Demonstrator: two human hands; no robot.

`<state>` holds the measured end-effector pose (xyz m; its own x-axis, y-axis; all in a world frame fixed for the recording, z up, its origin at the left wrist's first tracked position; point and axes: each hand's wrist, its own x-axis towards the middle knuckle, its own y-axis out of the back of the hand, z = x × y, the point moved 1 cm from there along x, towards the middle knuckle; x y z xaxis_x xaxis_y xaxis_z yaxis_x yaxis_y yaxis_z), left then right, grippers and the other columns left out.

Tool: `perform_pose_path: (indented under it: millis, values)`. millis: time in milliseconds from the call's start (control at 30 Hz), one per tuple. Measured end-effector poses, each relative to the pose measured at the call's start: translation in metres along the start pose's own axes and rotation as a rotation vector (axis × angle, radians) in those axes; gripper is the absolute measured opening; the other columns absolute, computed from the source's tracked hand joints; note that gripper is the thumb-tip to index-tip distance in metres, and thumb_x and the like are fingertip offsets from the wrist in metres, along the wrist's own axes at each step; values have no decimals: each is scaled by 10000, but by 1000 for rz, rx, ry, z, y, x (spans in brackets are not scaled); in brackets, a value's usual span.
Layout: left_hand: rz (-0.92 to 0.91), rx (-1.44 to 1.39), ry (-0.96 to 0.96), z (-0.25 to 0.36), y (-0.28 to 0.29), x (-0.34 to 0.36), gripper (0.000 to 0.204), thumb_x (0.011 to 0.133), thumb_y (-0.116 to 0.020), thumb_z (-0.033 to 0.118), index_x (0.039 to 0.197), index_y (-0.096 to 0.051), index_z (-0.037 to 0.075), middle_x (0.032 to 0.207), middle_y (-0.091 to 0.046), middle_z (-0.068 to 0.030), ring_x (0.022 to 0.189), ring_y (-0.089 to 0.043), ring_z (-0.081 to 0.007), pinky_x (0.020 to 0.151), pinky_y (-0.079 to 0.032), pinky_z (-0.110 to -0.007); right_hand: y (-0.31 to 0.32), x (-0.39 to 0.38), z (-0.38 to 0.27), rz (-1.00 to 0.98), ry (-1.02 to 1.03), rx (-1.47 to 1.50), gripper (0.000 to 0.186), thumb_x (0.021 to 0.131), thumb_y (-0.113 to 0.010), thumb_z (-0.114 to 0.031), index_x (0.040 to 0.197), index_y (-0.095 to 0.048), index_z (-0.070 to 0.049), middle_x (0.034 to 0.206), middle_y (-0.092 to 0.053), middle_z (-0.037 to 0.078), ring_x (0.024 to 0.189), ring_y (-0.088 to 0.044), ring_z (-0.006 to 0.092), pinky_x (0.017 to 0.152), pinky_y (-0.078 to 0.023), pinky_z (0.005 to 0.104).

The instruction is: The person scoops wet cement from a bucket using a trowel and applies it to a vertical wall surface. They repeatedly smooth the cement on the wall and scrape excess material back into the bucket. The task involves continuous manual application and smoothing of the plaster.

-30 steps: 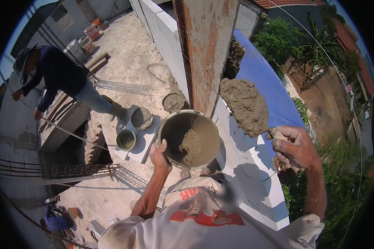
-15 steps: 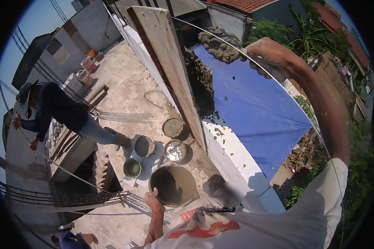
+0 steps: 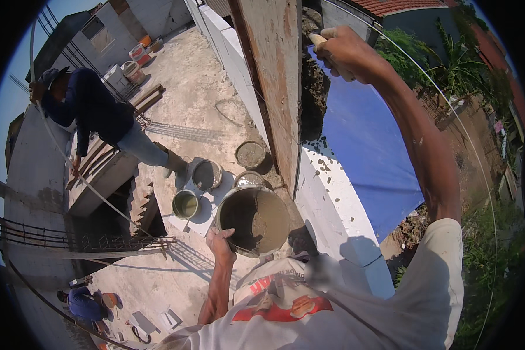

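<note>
My left hand is closed on the rim of a large dark bucket, tilted towards me with wet grey mortar inside. Farther up, my right hand is wrapped round the pale handle of a trowel. Its blade is not clearly visible; grey mortar shows just beyond the handle. Close to that hand, a tall wooden board stands upright on the wall. More mortar clings along the board's right side.
Smaller buckets stand beyond the large one. A white block wall borders a blue tarp. At left, a co-worker holds a long line beside a stair opening; another person crouches below. Rebar juts in.
My right hand has moved up and left with the trowel, closer to the board. The large bucket and my left hand have shifted up in view. The co-worker has raised one hand.
</note>
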<state>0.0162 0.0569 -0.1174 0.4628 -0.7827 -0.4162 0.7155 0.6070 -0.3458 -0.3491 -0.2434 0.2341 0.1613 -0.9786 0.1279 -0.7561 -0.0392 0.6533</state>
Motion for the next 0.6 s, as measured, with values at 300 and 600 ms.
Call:
perform_pose_path:
  millis: [300, 600]
  values:
    - [-191, 49, -85, 43, -47, 33, 399, 610, -649, -146, 748, -396, 130, 721, -471, 5, 604, -476, -129, 559, -466, -283, -97, -198, -14, 398, -76, 844, 286, 1026, -618, -167, 1233, -637, 29, 885, -635, 64, 638, -561, 71, 475, -478, 210]
    - [-519, 191, -123, 90, -88, 39, 334, 593, -610, -141, 729, -432, 106, 698, -496, 2, 595, -492, -119, 537, -466, -265, -251, -327, 41, 115, -133, -404, 372, 905, -668, -105, 1264, -666, -10, 1117, -687, 197, 973, -697, 331, 817, -577, 441]
